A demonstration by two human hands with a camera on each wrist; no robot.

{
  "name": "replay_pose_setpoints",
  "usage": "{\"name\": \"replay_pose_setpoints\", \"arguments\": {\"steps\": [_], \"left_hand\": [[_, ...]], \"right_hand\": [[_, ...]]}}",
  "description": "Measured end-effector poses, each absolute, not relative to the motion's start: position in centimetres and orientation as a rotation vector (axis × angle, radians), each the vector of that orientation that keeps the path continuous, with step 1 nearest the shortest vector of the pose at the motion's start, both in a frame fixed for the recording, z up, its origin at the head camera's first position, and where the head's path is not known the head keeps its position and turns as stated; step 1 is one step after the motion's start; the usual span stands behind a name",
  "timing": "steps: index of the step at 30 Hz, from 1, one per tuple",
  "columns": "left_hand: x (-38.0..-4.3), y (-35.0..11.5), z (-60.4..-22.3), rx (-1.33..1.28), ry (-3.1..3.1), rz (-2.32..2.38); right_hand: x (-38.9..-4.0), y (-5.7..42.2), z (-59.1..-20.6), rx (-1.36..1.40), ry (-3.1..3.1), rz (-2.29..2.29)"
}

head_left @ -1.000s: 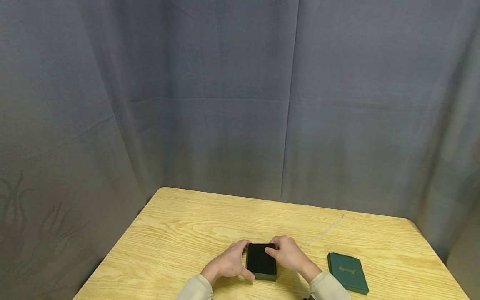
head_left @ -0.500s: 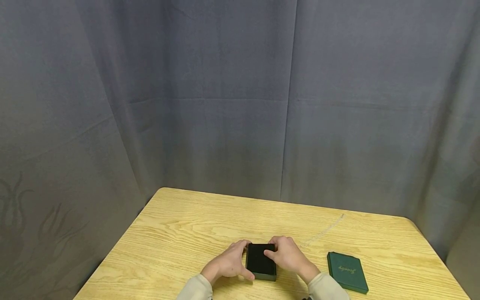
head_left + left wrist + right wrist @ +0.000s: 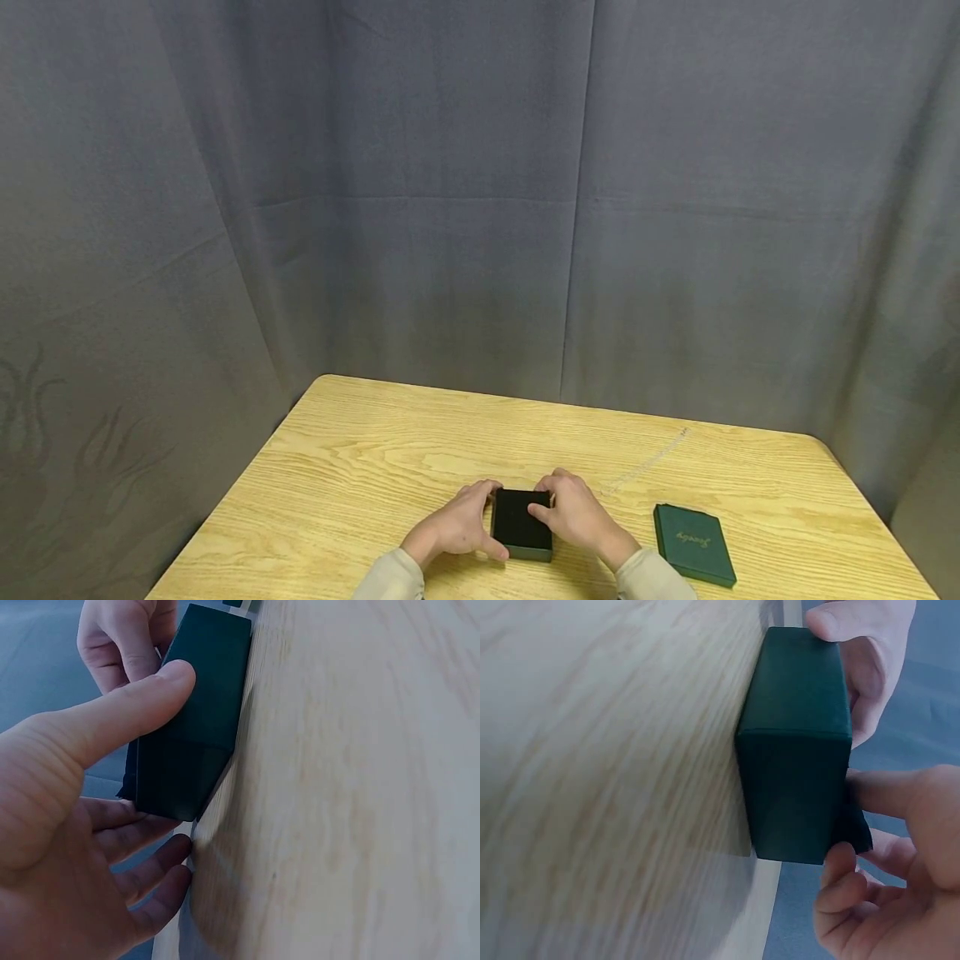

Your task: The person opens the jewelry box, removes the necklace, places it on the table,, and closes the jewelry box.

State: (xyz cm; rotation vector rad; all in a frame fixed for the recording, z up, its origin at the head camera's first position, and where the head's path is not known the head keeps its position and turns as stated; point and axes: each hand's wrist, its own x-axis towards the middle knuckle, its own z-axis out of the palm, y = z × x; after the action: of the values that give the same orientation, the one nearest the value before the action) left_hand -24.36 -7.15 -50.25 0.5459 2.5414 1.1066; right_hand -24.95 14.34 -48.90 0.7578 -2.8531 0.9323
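A dark green jewelry box base (image 3: 529,554) sits on the table, with a black pad (image 3: 517,525) across its top. My left hand (image 3: 457,525) grips the box from the left, thumb on its near side and fingers toward the far corner. On the right, my right hand (image 3: 579,515) pinches the pad's far right corner, its thumb lying on top of the pad. In the right wrist view, a black edge of the pad (image 3: 853,827) sticks up above the green wall between the fingers. What lies beneath the pad is hidden.
A green lid (image 3: 693,542) with gold lettering lies right of my right hand. Behind it, a thin, pale chain (image 3: 651,463) stretches diagonally over the wooden table (image 3: 405,433). Grey curtains (image 3: 450,250) hang behind and beside the table.
My right hand has shifted very slightly left along with its thumb on the pad. The left hand and the box have stayed in place.
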Motion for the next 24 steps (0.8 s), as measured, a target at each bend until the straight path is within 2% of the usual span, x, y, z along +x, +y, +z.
{"name": "replay_pose_setpoints", "arguments": {"steps": [24], "left_hand": [[-24.36,-7.09,-50.24,0.537,2.544,1.117]], "right_hand": [[-25.30,14.42,-49.45,0.870,-2.769,0.781]]}}
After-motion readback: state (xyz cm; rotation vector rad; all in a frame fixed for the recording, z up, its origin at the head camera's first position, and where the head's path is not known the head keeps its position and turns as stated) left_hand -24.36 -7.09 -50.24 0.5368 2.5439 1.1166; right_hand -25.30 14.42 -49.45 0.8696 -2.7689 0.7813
